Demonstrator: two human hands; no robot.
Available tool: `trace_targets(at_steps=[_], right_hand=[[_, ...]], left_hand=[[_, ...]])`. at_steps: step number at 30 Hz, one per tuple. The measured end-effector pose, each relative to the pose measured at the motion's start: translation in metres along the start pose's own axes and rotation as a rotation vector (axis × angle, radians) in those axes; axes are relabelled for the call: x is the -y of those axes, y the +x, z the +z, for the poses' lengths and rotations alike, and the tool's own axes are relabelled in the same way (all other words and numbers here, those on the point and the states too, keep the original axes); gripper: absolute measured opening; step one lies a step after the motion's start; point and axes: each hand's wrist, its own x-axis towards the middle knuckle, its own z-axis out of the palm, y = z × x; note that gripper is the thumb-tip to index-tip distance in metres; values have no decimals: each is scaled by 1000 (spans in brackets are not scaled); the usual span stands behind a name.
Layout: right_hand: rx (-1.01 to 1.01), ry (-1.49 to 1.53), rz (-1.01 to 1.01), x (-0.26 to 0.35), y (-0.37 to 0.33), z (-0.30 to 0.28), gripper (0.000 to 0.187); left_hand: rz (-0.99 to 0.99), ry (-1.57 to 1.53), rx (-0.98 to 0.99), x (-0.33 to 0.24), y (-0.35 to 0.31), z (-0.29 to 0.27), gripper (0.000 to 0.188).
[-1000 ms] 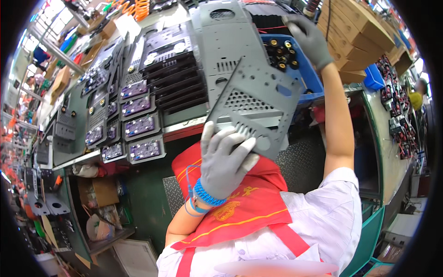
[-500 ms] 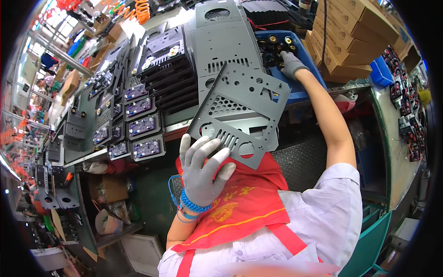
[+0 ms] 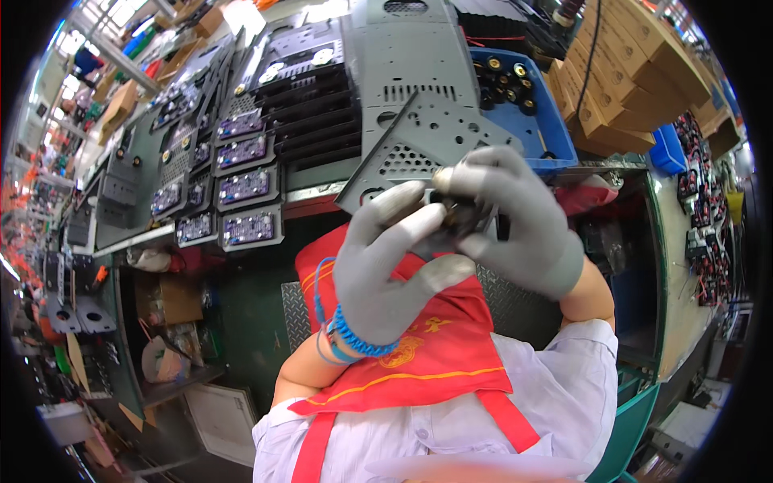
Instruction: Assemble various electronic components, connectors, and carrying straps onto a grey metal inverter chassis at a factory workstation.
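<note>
My right hand (image 3: 523, 221), in a grey glove, has its fingers curled around dark round parts (image 3: 463, 213) with a brass-coloured bit showing. They look like those in the blue bin (image 3: 555, 133), black and round with brass-coloured centres; their exact kind is blurred. Close beside them is my left hand (image 3: 382, 266), gloved too, with thumb and fingers apart; its fingertips reach the dark parts, but a grip does not show. Behind both hands, a grey perforated metal panel (image 3: 439, 121) lies tilted at the bench edge, partly covered by the hands.
A larger grey sheet-metal panel (image 3: 403, 56) lies flat beyond. To the left stand stacked black panels (image 3: 314, 121) and several trays with purple circuit boards (image 3: 244, 183). Cardboard boxes (image 3: 636, 72) are piled at the right, behind the bin.
My right hand has come out of the blue bin with dark parts and moved toward my left hand. My left hand has left the panel's near edge and moved right, up to the parts.
</note>
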Motion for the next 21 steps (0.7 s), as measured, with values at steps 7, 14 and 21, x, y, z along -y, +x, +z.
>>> trace_targets(at_steps=[7,14,21], right_hand=[[-117,75,-137,26,10,36,48],[131,-45,-537,22,29,52,25],[457,286,-657,36,28,59,16]], left_hand=[[-380,-837,-126,13,-23,-22,34],[-700,-1325,-63,28,-53,-47,29],[-1136,-1555,66,30,-59,-44,30]])
